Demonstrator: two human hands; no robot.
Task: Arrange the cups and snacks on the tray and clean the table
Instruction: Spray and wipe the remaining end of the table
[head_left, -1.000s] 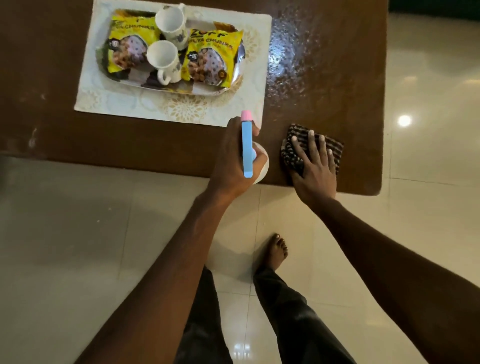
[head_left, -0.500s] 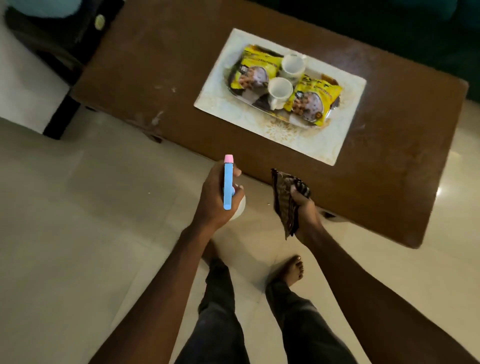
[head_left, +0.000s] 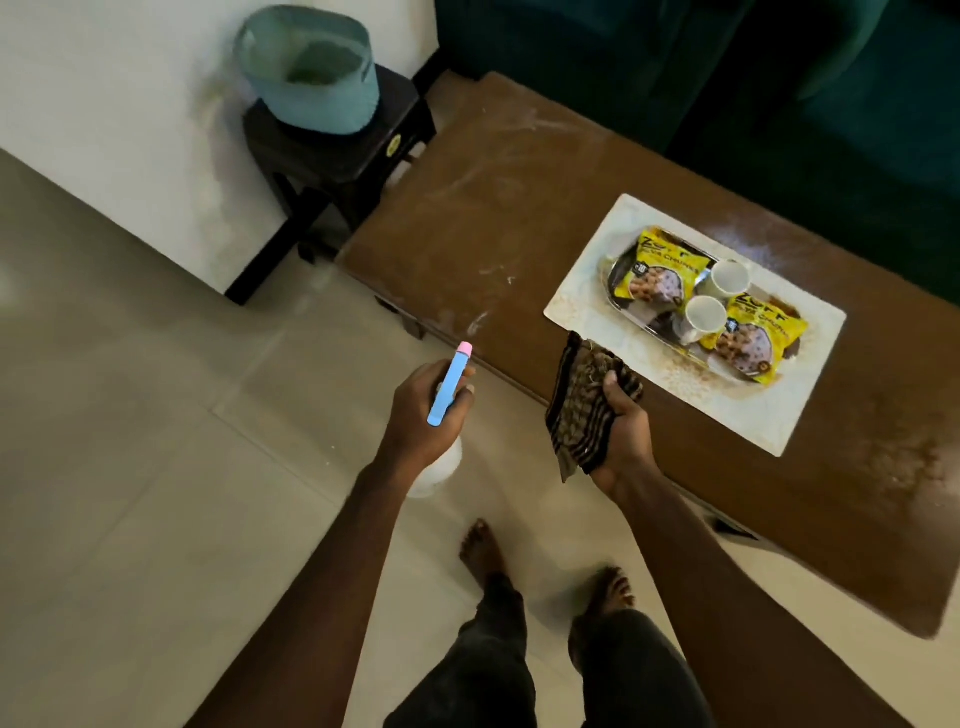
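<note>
Nearest to me, my left hand (head_left: 423, 410) hangs over the floor short of the counter (head_left: 519, 218), its fingers wrapped around a spray bottle (head_left: 448, 387) with a blue head, pink tip and white body below the palm. My right hand (head_left: 621, 426) is just over the counter's near edge, fingers clamped on a bunched, dark striped cloth (head_left: 584, 410) that hangs down past the wrist.

Just beyond the cloth, a pale placemat (head_left: 727, 405) lies on the counter, and on it sits the metal tray (head_left: 615, 283). On the tray are two yellow snack packets (head_left: 660, 273) and two white cups (head_left: 704, 314), the cups upright between the packets. The counter's brown top shows pale smears left of the placemat.

Past the counter's far left end, a dark stool (head_left: 343, 150) carries a teal bucket (head_left: 311, 73). A dark green sofa (head_left: 779, 78) runs behind the counter.
</note>
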